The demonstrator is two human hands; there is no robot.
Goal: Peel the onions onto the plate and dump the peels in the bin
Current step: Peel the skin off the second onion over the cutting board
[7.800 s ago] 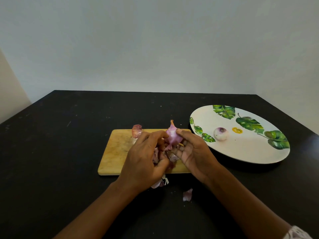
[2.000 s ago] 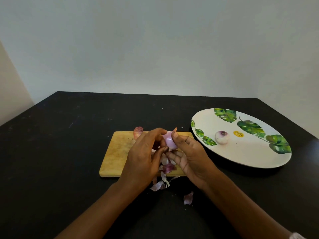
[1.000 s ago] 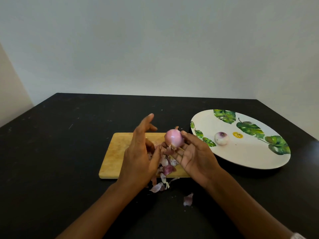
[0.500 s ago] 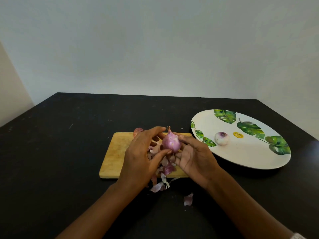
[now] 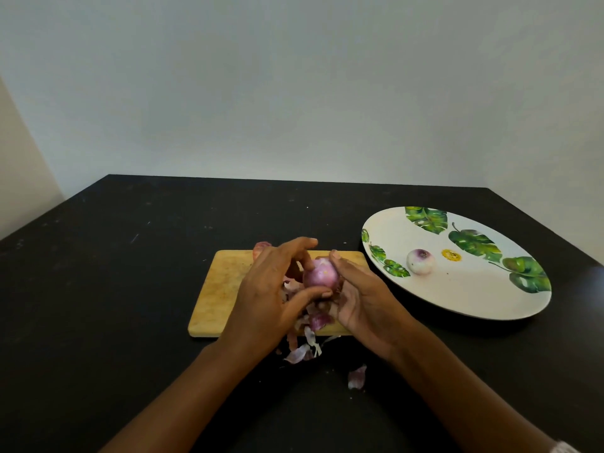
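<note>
Gripping a pinkish-purple onion (image 5: pixel 320 274) from both sides, the hands are meeting just above the near right part of a wooden cutting board (image 5: pixel 219 289). The left hand (image 5: pixel 271 289) is curling its fingers over the onion's top while its thumb is pressing in from below. The right hand (image 5: pixel 362 299) is cradling the onion from the right, with its thumb lying against the upper side.

Beneath the hands, a heap of purple and white peels (image 5: pixel 310 325) is spilling off the board's near edge onto the black table (image 5: pixel 114 289). One loose peel (image 5: pixel 357 376) is lying apart, nearer the person. A reddish piece (image 5: pixel 260 248) is peeking out behind the left hand at the board's far edge; what it is cannot be told.

To the right, a white plate (image 5: pixel 457 299) with green leaf prints is sitting on the table, carrying a peeled onion (image 5: pixel 421 261) near its middle.
</note>
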